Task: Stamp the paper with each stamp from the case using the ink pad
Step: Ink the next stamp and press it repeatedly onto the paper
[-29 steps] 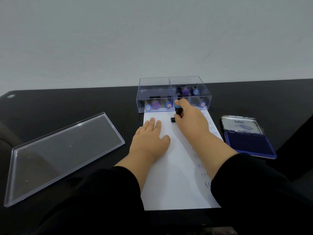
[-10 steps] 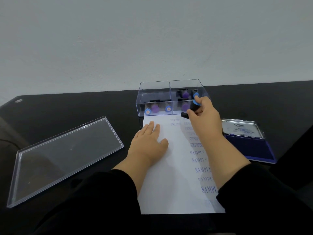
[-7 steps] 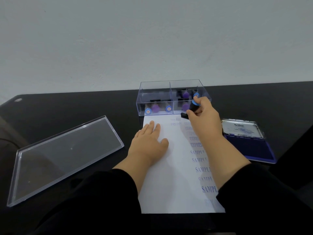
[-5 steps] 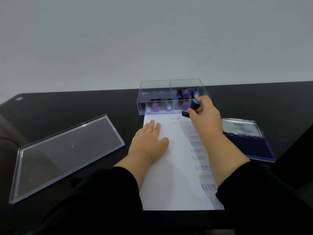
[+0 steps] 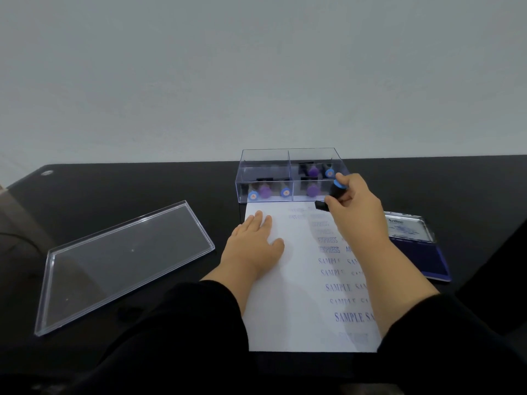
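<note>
A white paper (image 5: 296,297) lies on the black table, its right half covered with blue prints reading SAMPLE and EXPRESS. My left hand (image 5: 253,246) rests flat on its upper left part. My right hand (image 5: 353,206) grips a black stamp with a blue cap (image 5: 334,193), tilted, its base just above the paper's top edge, right in front of the clear stamp case (image 5: 265,173). Several stamps with purple and blue caps stand inside the case. The open blue ink pad (image 5: 422,258) lies to the right of the paper, partly behind my right forearm.
The case's clear lid (image 5: 119,260) lies upturned on the table at the left. A pale wall rises behind the table's far edge. My black sleeves fill the bottom of the view.
My right hand, first pressing the stamp at the paper's top middle, carried it right to the case's front right corner and has held it there for the last second. My left hand stayed put.
</note>
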A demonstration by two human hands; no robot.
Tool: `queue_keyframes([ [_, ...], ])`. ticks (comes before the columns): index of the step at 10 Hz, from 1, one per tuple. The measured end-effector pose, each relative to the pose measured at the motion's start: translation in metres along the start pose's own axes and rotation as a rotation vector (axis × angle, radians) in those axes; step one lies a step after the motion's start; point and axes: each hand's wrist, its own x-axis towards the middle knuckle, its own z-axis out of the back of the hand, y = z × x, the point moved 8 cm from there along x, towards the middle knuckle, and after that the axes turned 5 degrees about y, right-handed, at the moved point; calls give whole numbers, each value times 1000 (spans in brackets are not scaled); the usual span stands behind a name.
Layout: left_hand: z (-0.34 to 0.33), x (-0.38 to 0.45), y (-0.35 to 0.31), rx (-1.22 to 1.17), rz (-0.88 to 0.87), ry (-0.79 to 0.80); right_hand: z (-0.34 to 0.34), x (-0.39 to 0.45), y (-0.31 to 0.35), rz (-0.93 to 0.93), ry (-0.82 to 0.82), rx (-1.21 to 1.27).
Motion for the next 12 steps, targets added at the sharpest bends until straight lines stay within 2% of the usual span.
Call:
queue_keyframes([
  [3, 0, -2, -1, 17, 1, 18, 31, -32, -19, -81, -36, -48],
  [6, -1, 0, 2, 44, -15, 19, 75, -56, -34, -182, -111, -283],
  [9, -1, 0, 0, 9, -20, 7, 80, -69, -41, -242, -113, -463],
  [12, -1, -4, -4, 40, -18, 8, 77, -72, -45, -296, -131, -476],
])
